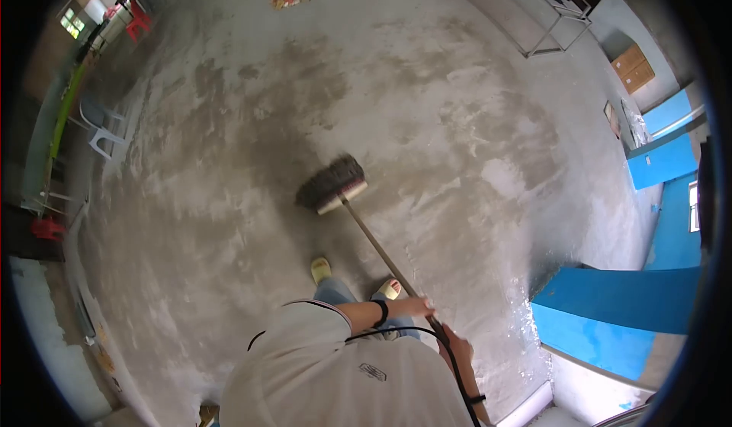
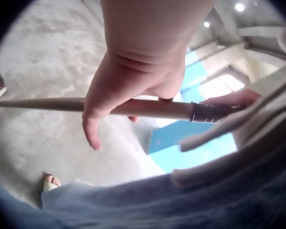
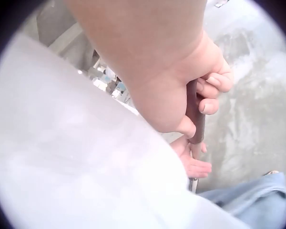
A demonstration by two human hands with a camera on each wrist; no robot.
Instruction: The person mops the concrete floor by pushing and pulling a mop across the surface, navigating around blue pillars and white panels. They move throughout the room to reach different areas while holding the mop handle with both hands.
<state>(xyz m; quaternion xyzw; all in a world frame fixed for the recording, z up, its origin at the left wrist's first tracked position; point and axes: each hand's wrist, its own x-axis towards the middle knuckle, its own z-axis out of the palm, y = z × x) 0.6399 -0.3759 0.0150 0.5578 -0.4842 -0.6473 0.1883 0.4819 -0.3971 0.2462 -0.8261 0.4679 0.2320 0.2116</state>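
Note:
A long-handled broom [image 1: 379,248] slants away across the floor, its dark bristles [image 1: 332,179] blurred ahead of the feet. My left hand [image 1: 415,307] holds the handle partway down; in the left wrist view that hand [image 2: 133,78] lies over the stick, with one digit pointing down past it. Nearer the body, my right hand [image 1: 459,348] grips the upper end. The right wrist view shows the right hand [image 3: 205,76] with its fingers curled round the dark grip [image 3: 196,117], and the left hand [image 3: 196,167] lower on the same stick.
Damp patches darken the concrete floor [image 1: 252,221]. At the right stands a blue-painted block [image 1: 595,335], with a cardboard box [image 1: 632,69] farther back. A plastic chair [image 1: 101,128] and red stools stand at the left, and a metal frame [image 1: 560,34] at the back right.

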